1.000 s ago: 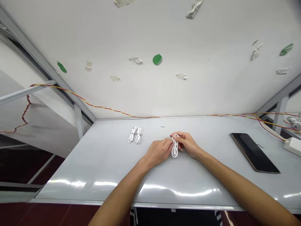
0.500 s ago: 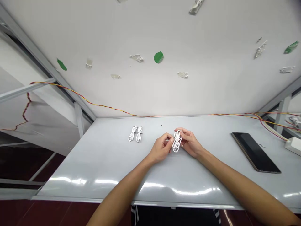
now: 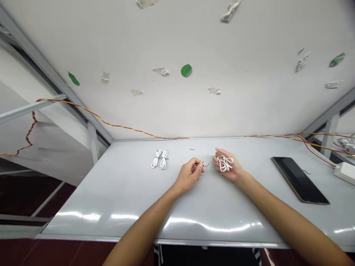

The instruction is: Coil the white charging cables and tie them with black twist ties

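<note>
My left hand point(image 3: 189, 175) pinches a thin dark twist tie point(image 3: 205, 165), whose short end shows red and sticks out to the right. My right hand point(image 3: 226, 165) is a little to the right, palm up, with a loose white cable coil point(image 3: 224, 163) resting in its fingers. The coil's loops have fallen open. Farther left, two white bundled cables point(image 3: 156, 159) point(image 3: 163, 159) lie side by side on the table, away from both hands.
The pale grey table point(image 3: 111, 184) meets a white wall. A black tablet-like slab point(image 3: 298, 180) lies at the right, near a white box point(image 3: 345, 173). A red-and-yellow twisted wire point(image 3: 124, 129) runs along the wall. A tiny dark wire scrap point(image 3: 192, 149) lies beyond my hands.
My hands have moved apart. The twist tie is off the white cable and stays with my left hand, while the cable has loosened in my right hand, which has moved right.
</note>
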`<state>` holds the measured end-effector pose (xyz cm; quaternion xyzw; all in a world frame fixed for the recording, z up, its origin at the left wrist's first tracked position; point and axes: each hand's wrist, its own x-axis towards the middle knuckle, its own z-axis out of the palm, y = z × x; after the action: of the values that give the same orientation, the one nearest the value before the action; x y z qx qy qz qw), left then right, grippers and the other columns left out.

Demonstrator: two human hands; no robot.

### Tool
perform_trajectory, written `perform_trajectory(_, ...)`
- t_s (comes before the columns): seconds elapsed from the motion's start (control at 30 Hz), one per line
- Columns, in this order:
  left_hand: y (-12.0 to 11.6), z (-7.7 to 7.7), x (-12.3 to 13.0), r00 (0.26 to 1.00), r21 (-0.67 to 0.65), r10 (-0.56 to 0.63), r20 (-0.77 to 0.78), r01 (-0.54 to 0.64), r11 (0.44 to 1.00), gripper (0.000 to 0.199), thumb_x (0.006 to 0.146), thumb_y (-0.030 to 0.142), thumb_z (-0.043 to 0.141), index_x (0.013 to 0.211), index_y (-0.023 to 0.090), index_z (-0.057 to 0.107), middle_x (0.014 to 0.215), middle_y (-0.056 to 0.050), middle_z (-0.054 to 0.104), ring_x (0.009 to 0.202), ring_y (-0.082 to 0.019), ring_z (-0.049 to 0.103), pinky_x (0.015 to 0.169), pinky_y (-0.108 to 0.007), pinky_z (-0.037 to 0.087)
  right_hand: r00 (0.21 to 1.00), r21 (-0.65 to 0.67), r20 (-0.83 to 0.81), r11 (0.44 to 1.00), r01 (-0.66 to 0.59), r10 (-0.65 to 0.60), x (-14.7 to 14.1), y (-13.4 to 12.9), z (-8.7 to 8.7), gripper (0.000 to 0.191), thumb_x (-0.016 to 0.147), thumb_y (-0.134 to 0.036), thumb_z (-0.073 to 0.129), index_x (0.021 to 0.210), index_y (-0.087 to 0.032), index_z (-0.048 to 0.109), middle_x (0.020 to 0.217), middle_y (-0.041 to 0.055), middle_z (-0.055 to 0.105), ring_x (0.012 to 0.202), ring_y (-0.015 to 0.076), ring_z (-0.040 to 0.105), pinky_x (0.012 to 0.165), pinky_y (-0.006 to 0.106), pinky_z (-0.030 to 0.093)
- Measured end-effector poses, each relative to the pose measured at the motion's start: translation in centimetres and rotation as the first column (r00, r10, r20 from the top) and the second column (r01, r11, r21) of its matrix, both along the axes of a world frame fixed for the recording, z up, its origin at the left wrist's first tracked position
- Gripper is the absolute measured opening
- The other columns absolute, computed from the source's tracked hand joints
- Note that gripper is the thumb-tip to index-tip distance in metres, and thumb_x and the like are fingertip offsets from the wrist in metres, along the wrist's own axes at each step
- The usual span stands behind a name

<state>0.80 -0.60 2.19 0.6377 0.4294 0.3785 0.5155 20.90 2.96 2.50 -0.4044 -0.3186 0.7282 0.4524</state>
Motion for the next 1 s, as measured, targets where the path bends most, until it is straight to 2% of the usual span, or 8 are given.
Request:
perform_trajectory(0.17,0.2,-0.1,0.0,0.996,0.017,0.086,0.016,-0.086,0.996,0.031,0.093,0.049,0.05,0.09,0.018,0.053,0.077,0.0,0.062,0.055,-0.008,0.05,0.053,-0.022,0.042,0.95,0.131,0.276,0.973,-0.19,0.149,-1.1,-1.2,0.3,0.033,0.075,-0.05,0.074,0.079,-0.021,0.058,0.054,-0.0067,0.044,0.042,0.0066,0.028,0.037,0.021,0.018)
perform_trajectory(0.47,0.3,-0.5,-0.1,0.994,0.068,0.091,-0.053,-0.088,0.994,0.028,0.093,0.045,0.05,0.091,0.018,0.056,0.077,-0.002,0.063,0.065,-0.012,0.056,0.058,-0.022,0.043,0.75,0.413,0.661,0.852,-0.322,-0.037,-0.8,-1.0,1.1,0.028,0.081,-0.046,0.062,0.074,-0.019,0.067,0.073,0.0022,0.065,0.066,0.0163,0.054,0.062,0.028,0.04)
perform_trajectory(0.53,0.4,-0.5,-0.1,0.992,0.073,0.105,-0.064,-0.1,0.992,0.027,0.093,0.044,0.051,0.091,0.018,0.058,0.077,-0.002,0.063,0.068,-0.012,0.058,0.059,-0.022,0.044,0.617,0.425,0.772,0.845,-0.325,-0.151,0.5,-0.2,1.4,0.024,0.082,-0.041,0.059,0.073,-0.02,0.067,0.075,0.0036,0.068,0.071,0.0189,0.058,0.068,0.03,0.042)
perform_trajectory(0.63,0.4,-0.4,-0.1,0.988,0.088,0.113,-0.107,-0.103,0.991,0.025,0.09,0.042,0.054,0.088,0.018,0.06,0.076,-0.001,0.063,0.067,-0.012,0.057,0.06,-0.022,0.044,0.256,0.401,0.907,0.873,-0.276,-0.335,3.7,1.6,1.2,0.018,0.08,-0.031,0.055,0.073,-0.02,0.067,0.074,0.0058,0.07,0.074,0.0216,0.062,0.069,0.031,0.041)
perform_trajectory(0.7,0.2,-0.3,-0.1,0.983,0.107,0.108,-0.146,-0.093,0.99,0.024,0.089,0.04,0.055,0.087,0.018,0.063,0.076,-0.001,0.064,0.065,-0.012,0.056,0.061,-0.023,0.044,0.008,0.326,0.943,0.92,-0.216,-0.332,6.1,2.6,0.8,0.018,0.079,-0.029,0.053,0.075,-0.019,0.068,0.068,0.0077,0.068,0.071,0.0233,0.062,0.063,0.03,0.039)
perform_trajectory(0.77,0.0,-0.2,0.0,0.977,0.137,0.102,-0.187,-0.077,0.988,0.023,0.089,0.038,0.054,0.087,0.018,0.064,0.076,-0.001,0.064,0.063,-0.011,0.054,0.061,-0.023,0.044,-0.119,0.244,0.957,0.955,-0.17,-0.266,7.9,3.2,0.4,0.019,0.078,-0.029,0.054,0.078,-0.018,0.07,0.069,0.0095,0.068,0.072,0.0249,0.063,0.06,0.03,0.039)
perform_trajectory(0.9,-0.5,0.1,0.1,0.964,0.207,0.069,-0.258,-0.014,0.978,0.022,0.09,0.035,0.052,0.086,0.018,0.066,0.078,-0.001,0.065,0.063,-0.011,0.052,0.061,-0.024,0.042,-0.181,0.234,0.951,0.966,-0.109,-0.251,8.3,3.1,0.6,0.021,0.079,-0.031,0.054,0.08,-0.019,0.071,0.073,0.0115,0.07,0.075,0.0272,0.065,0.061,0.031,0.04)
perform_trajectory(1.0,-0.8,0.3,0.1,0.959,0.243,0.053,-0.278,0.017,0.97,0.024,0.092,0.035,0.051,0.086,0.019,0.067,0.078,-0.001,0.065,0.064,-0.012,0.052,0.062,-0.024,0.042,-0.006,0.426,0.903,0.896,-0.128,-0.43,5.9,2.1,1.4,0.022,0.083,-0.035,0.054,0.077,-0.019,0.069,0.073,0.0083,0.069,0.073,0.0243,0.063,0.066,0.032,0.042)
